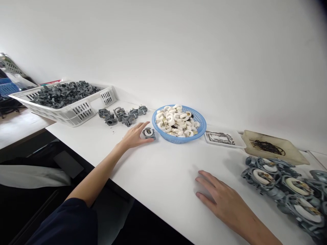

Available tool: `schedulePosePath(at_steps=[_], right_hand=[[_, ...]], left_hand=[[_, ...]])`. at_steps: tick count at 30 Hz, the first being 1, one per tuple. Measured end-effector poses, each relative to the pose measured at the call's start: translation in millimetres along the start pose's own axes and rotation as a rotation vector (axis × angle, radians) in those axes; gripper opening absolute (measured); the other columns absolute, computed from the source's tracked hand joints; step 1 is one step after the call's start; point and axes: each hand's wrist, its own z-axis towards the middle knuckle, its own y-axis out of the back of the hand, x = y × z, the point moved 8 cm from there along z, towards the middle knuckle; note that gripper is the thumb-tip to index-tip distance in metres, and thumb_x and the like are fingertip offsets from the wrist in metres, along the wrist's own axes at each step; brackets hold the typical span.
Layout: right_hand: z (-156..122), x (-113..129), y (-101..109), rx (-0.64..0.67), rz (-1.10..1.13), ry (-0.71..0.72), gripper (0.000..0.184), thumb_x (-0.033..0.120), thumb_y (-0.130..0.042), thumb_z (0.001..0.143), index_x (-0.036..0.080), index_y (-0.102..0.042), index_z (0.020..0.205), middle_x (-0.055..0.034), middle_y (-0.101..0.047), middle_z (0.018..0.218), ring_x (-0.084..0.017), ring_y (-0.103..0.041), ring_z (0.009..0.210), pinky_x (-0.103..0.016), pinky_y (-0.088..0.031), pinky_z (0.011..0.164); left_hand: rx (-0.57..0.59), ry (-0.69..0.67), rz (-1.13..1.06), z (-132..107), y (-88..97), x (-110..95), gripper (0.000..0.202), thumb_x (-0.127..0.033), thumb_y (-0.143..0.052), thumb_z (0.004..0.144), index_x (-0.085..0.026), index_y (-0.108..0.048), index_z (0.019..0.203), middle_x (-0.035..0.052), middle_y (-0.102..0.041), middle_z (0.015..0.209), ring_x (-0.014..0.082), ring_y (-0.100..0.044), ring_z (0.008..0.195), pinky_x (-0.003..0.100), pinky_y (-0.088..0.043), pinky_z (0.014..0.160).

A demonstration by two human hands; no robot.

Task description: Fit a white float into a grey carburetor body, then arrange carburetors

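Observation:
My left hand (134, 136) reaches across the white table (163, 177) and its fingers close around a small grey metal part (149, 132) lying just left of the blue basket (200, 131). White rings (176, 120) fill that basket. My right hand (219, 197) lies flat on the table near the front edge, fingers spread and empty. A pile of grey parts fitted with white rings (288, 187) sits to its right.
A white crate (76, 114) full of grey parts stands at the back left. A row of loose grey parts (122, 115) lies beside it. A white tray of small pins (221, 137) and a beige tray of dark rings (270, 146) sit by the wall.

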Motion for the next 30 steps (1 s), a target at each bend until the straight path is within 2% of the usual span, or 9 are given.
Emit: schedulePosePath(at_steps=[2, 4, 7, 9, 13, 17, 23, 27, 30], right_hand=[[-0.3, -0.3, -0.5, -0.009, -0.005, 0.005, 0.040, 0.047, -0.052, 0.101, 0.024, -0.070, 0.129, -0.0103, -0.062, 0.146, -0.030, -0.073, 0.114, -0.041, -0.067, 0.085], [-0.9, -1.3, -1.6, -0.026, -0.018, 0.013, 0.040, 0.048, -0.052, 0.101, 0.024, -0.070, 0.128, -0.0100, -0.062, 0.146, -0.030, -0.074, 0.112, -0.041, -0.067, 0.084], [-2.1, -3.0, -2.9, -0.075, -0.043, 0.039, 0.040, 0.049, -0.052, 0.100, 0.026, -0.071, 0.127, -0.0092, -0.063, 0.144, -0.029, -0.075, 0.110, -0.040, -0.068, 0.082], [-2.5, -3.9, -3.3, -0.115, -0.057, 0.056, 0.040, 0.050, -0.053, 0.100, 0.026, -0.072, 0.126, -0.0086, -0.065, 0.142, -0.029, -0.075, 0.109, -0.039, -0.068, 0.081], [-2.5, -2.1, 0.3, -0.205, -0.083, 0.098, 0.042, 0.053, -0.056, 0.098, 0.026, -0.073, 0.124, -0.0086, -0.068, 0.137, -0.029, -0.077, 0.104, -0.036, -0.068, 0.076], [-1.9, 0.6, 5.4, -0.237, -0.098, 0.117, 0.039, 0.053, -0.058, 0.097, 0.028, -0.073, 0.123, -0.0062, -0.070, 0.135, -0.027, -0.077, 0.102, -0.033, -0.067, 0.076], [-0.3, 3.3, 9.8, -0.240, -0.151, 0.136, 0.039, 0.052, -0.056, 0.098, 0.027, -0.072, 0.124, -0.0056, -0.071, 0.133, -0.024, -0.077, 0.104, -0.030, -0.067, 0.078], [1.6, 5.7, 11.8, -0.260, -0.162, 0.147, 0.038, 0.052, -0.054, 0.099, 0.027, -0.073, 0.120, -0.0059, -0.072, 0.131, -0.024, -0.078, 0.101, -0.030, -0.067, 0.075], [3.3, 5.0, 12.5, -0.250, -0.150, 0.124, 0.037, 0.052, -0.052, 0.100, 0.027, -0.073, 0.118, -0.0061, -0.072, 0.130, -0.023, -0.078, 0.101, -0.030, -0.067, 0.074]], left_hand=[[-0.108, 0.062, 0.062, 8.8, 25.7, 27.8, 0.066, -0.062, -0.052, 0.095, -0.029, -0.044, 0.152, 0.0087, -0.055, 0.149, 0.0317, -0.058, 0.128, 0.042, -0.048, 0.104], [-0.165, 0.189, 0.147, 21.0, 54.1, 71.4, 0.045, -0.047, -0.043, 0.100, -0.024, -0.058, 0.136, 0.0076, -0.064, 0.135, 0.0269, -0.060, 0.122, 0.038, -0.046, 0.106], [-0.142, 0.307, 0.217, 43.2, 87.6, 139.6, 0.044, -0.030, -0.041, 0.095, -0.019, -0.058, 0.135, 0.0118, -0.064, 0.129, 0.0282, -0.060, 0.120, 0.042, -0.045, 0.106], [-0.051, 0.353, 0.260, 58.4, 94.8, 178.5, 0.055, -0.029, -0.054, 0.084, -0.020, -0.058, 0.139, 0.0136, -0.061, 0.132, 0.0320, -0.058, 0.122, 0.042, -0.047, 0.103], [0.213, 0.372, 0.307, 85.0, 73.9, 228.7, 0.090, -0.028, -0.076, 0.057, -0.028, -0.057, 0.145, 0.0132, -0.061, 0.131, 0.0359, -0.062, 0.115, 0.037, -0.052, 0.091], [0.323, 0.359, 0.333, 105.4, 52.7, 253.9, 0.103, -0.031, -0.082, 0.052, -0.032, -0.052, 0.150, 0.0142, -0.059, 0.136, 0.0371, -0.063, 0.112, 0.037, -0.052, 0.087], [0.302, 0.348, 0.357, 115.5, 49.2, 271.0, 0.077, -0.036, -0.082, 0.065, -0.020, -0.061, 0.138, 0.0160, -0.067, 0.124, 0.0370, -0.060, 0.116, 0.039, -0.050, 0.092], [0.227, 0.385, 0.381, 111.5, 62.9, 266.6, 0.076, -0.040, -0.083, 0.070, -0.010, -0.058, 0.136, 0.0146, -0.070, 0.116, 0.0318, -0.062, 0.108, 0.038, -0.050, 0.091], [0.128, 0.420, 0.392, 113.7, 91.6, 252.5, 0.080, -0.040, -0.077, 0.078, -0.006, -0.049, 0.144, 0.0166, -0.070, 0.118, 0.0331, -0.060, 0.113, 0.040, -0.050, 0.092]])
